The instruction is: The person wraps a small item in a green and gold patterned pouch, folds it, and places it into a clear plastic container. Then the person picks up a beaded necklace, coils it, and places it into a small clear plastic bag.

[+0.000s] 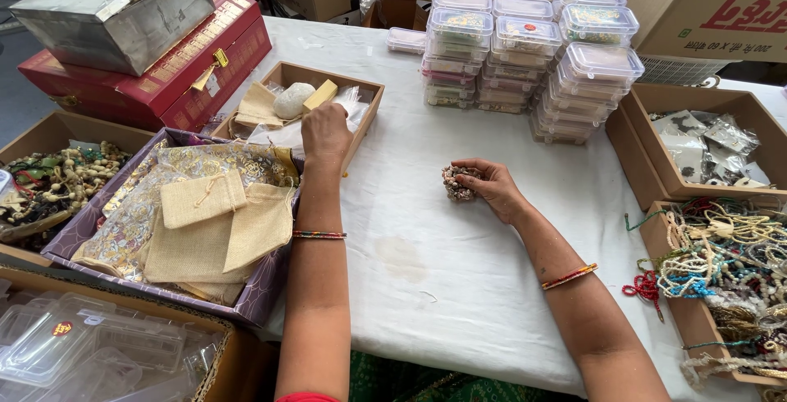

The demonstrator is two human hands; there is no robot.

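Far left: a metal box is being carried on a red case; beads are lying in a cardboard box below.
Purple tray: burlap pouches are being held over gold-patterned bags.
Left hand: being held closed over the rim of a shallow cardboard tray; what is being gripped cannot be told.
Right hand: being curled around a beaded bundle, which is resting on the table.
Behind: clear lidded containers are being kept in stacks.
Far right: bead strings are lying in a box.
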